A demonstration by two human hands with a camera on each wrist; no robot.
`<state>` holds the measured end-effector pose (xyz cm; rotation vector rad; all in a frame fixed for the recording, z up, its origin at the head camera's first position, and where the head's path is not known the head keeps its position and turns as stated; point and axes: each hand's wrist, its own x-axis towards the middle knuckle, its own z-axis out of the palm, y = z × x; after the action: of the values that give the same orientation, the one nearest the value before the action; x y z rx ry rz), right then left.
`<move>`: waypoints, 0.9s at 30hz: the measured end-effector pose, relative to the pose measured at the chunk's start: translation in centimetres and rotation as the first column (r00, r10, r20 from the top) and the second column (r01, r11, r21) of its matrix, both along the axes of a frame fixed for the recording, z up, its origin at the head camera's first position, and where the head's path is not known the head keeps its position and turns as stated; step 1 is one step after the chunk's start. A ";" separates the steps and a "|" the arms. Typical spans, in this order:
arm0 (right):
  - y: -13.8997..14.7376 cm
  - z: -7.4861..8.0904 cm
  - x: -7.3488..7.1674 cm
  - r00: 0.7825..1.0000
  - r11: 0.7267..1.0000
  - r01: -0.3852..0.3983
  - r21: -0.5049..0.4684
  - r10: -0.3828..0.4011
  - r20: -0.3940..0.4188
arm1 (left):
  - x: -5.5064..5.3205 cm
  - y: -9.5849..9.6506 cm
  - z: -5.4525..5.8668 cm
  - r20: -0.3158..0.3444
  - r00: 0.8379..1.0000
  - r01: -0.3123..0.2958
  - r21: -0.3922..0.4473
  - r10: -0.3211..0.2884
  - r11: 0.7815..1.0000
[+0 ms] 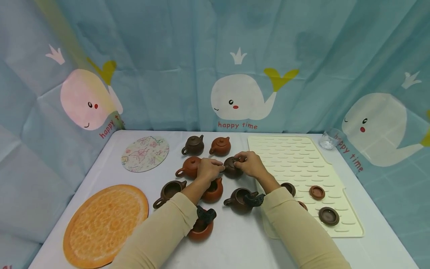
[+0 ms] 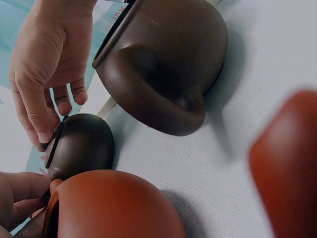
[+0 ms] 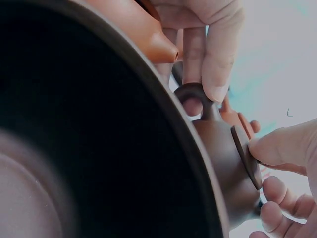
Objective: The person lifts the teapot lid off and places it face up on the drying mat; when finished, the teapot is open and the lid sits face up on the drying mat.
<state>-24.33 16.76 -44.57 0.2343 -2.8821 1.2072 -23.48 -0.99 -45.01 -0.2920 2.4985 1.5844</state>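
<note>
Head view: beside the mat (image 1: 282,157), left hand (image 1: 209,170) pinches the teapot handle (image 3: 186,90); right hand (image 1: 250,164) grips its lid (image 3: 246,159), best held level.

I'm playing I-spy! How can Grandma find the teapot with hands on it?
Find the cream mat. Beside its left edge sits a dark-brown teapot. Only this one has the left hand at its handle and the right hand pinching its lid.

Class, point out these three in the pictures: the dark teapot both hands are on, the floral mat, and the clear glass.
Held dark teapot (image 1: 231,170): head view, on its rounded body.
Floral mat (image 1: 145,154): head view, middle of its patterned top.
Clear glass (image 1: 328,142): head view, on its side.
</note>
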 end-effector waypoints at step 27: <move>0.5 0.4 0.6 0.999 0.980 -0.007 -0.198 -0.002 -0.047 | 0.1 0.2 -0.2 0.012 1.000 -0.007 -0.040 0.007 0.999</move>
<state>-23.74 17.28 -44.19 0.2593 -2.6976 1.4555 -23.39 -0.82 -45.20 -0.3151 2.5252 1.5324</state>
